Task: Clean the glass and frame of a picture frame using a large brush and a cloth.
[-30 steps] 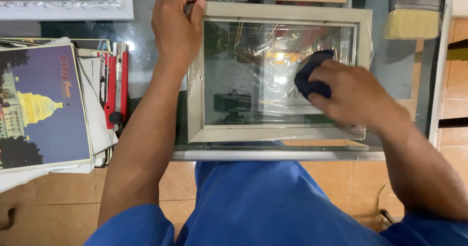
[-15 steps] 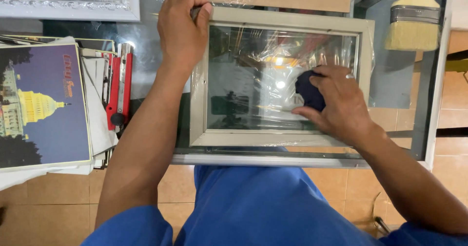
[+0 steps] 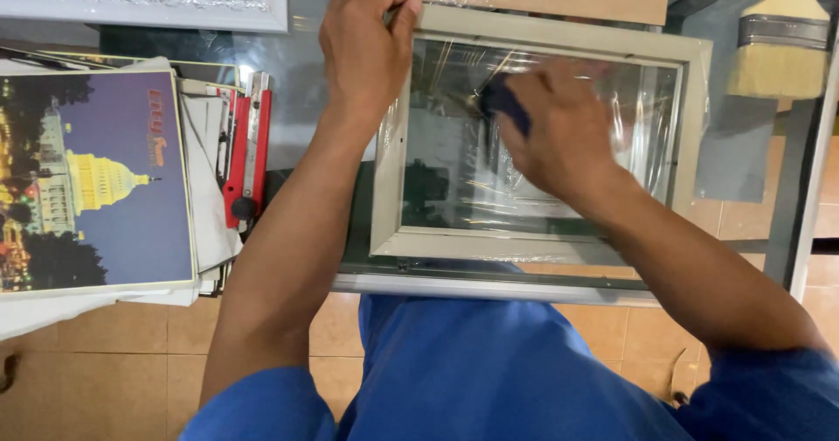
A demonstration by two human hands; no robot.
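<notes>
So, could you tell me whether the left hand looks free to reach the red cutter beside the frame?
Probably yes. The red cutter lies uncovered just left of the left hand's forearm, with nothing between them. But the left hand is gripping the top corner of the frame, so it would have to let go first.

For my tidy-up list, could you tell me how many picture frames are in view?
2: the pale frame under both hands, and an ornate white frame at the top left, partly cut off. More may be hidden.
</notes>
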